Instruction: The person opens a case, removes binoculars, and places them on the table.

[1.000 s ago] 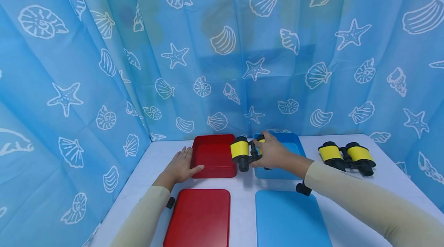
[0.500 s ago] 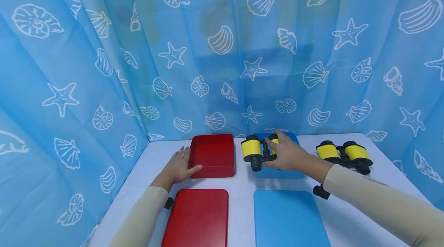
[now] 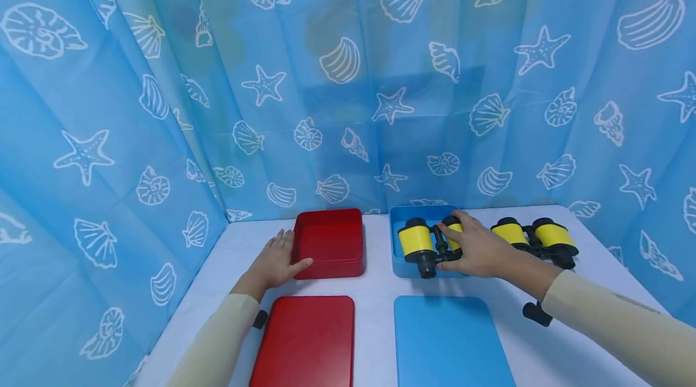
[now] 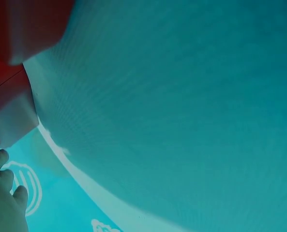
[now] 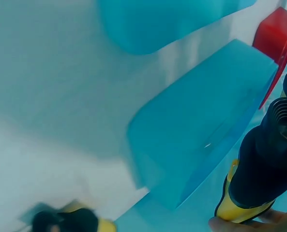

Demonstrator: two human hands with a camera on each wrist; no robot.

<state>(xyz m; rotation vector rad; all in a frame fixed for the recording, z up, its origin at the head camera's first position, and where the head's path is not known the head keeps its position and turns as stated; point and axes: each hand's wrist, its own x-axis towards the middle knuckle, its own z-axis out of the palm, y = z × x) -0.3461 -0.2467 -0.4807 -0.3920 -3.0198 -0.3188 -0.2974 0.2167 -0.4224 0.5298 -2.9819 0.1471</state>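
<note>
My right hand (image 3: 478, 248) grips one barrel of a pair of yellow and black binoculars (image 3: 417, 239), holding them over the front part of an open blue box (image 3: 401, 270). The right wrist view shows an eyepiece end of these binoculars (image 5: 266, 162) close beside the blue box (image 5: 201, 106); the fingers there are mostly cut off by the frame edge. My left hand (image 3: 274, 260) lies along the left side of an open red box (image 3: 331, 269), fingers straight and thumb at its front corner. In the left wrist view, those fingertips (image 4: 5, 176) sit near the red wall.
A red lid (image 3: 307, 339) and a blue lid (image 3: 448, 339) lie in front of their boxes. Another pair of yellow and black binoculars (image 3: 553, 237) stands at the right. Black pieces (image 3: 537, 314) show partly from under each sleeve. A shell-patterned curtain (image 3: 337, 103) stands behind.
My right hand has carried the binoculars to the right, from the gap between the boxes to over the blue box. My left hand has stayed at the red box.
</note>
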